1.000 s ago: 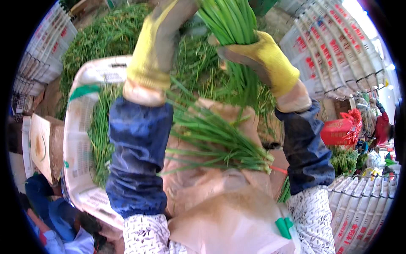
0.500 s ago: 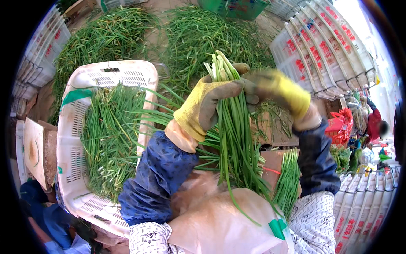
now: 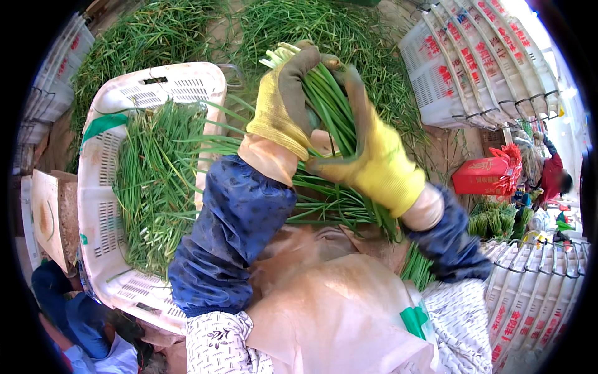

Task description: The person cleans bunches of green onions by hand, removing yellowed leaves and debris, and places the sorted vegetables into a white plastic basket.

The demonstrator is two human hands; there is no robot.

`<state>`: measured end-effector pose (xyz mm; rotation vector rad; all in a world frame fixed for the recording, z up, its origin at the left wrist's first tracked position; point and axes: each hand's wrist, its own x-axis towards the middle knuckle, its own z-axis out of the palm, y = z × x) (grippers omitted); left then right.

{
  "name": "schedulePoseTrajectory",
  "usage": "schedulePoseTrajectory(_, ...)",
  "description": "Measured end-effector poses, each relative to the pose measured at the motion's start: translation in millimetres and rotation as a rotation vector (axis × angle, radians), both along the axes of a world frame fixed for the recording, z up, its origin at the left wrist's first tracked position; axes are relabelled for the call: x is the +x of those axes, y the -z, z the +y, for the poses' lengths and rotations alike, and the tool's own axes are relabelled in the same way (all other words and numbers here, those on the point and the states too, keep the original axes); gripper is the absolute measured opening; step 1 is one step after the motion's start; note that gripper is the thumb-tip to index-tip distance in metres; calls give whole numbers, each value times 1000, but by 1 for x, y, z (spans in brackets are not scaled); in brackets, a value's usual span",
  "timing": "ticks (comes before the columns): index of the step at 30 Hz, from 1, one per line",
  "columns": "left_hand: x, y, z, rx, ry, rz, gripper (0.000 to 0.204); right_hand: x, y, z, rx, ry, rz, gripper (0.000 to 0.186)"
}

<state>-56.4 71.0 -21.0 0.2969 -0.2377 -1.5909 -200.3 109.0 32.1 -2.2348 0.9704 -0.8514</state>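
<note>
Both hands wear yellow knit gloves with grey rubbery palms, and both are closed on one bundle of green chives point(image 3: 330, 106) held up at the centre of the view. Left hand point(image 3: 283, 103) wraps the bundle from 9 o'clock, its fingers curled over the pale cut ends near the top. Right hand point(image 3: 370, 153) grips from 3 o'clock a little lower, thumb across the stalks. The stalks are long, thin and smooth; they run from 12 o'clock down toward 5 o'clock and fan out loosely below the hands. Both forearms are bent inward and covered by dark blue fabric sleeve guards point(image 3: 233, 237) with a fine print.

Below the hands, at 6 o'clock, a tan plastic apron point(image 3: 336, 318) lies crumpled over the lap. At 9 o'clock a white perforated plastic crate point(image 3: 99, 181) holds more loose chives. Heaps of the same greens point(image 3: 299, 25) cover the ground at 12 o'clock. At 2 o'clock a row of stacked white crates point(image 3: 479, 68) leans, with a red box point(image 3: 483, 177) at 3 o'clock.
</note>
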Motion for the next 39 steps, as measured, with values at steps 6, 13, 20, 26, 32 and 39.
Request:
schedulePoseTrajectory(6, -13, -15, 22, -199, 107, -374, 53, -44, -5, -4, 978, 128, -170, 43)
schedulePoseTrajectory(13, -37, -24, 33, -198, 176, -305, 51, -74, -24, -8, 839, 16, 24, 48)
schedulePoseTrajectory(20, -49, -24, 41, -91, 153, -568, 30, -31, -52, -52, -13, 79, 32, 25)
schedulePoseTrajectory(26, -41, -26, 44, -166, 107, -674, 36, -13, -82, -62, 392, 46, 20, 15)
schedulePoseTrajectory(32, -48, -7, 36, -189, 290, -381, 51, -69, -127, -133, 293, -62, 58, 31)
schedulePoseTrajectory(39, -3, -8, 6, -332, 120, 56, 20, -100, -90, -146, 492, 52, 204, 36)
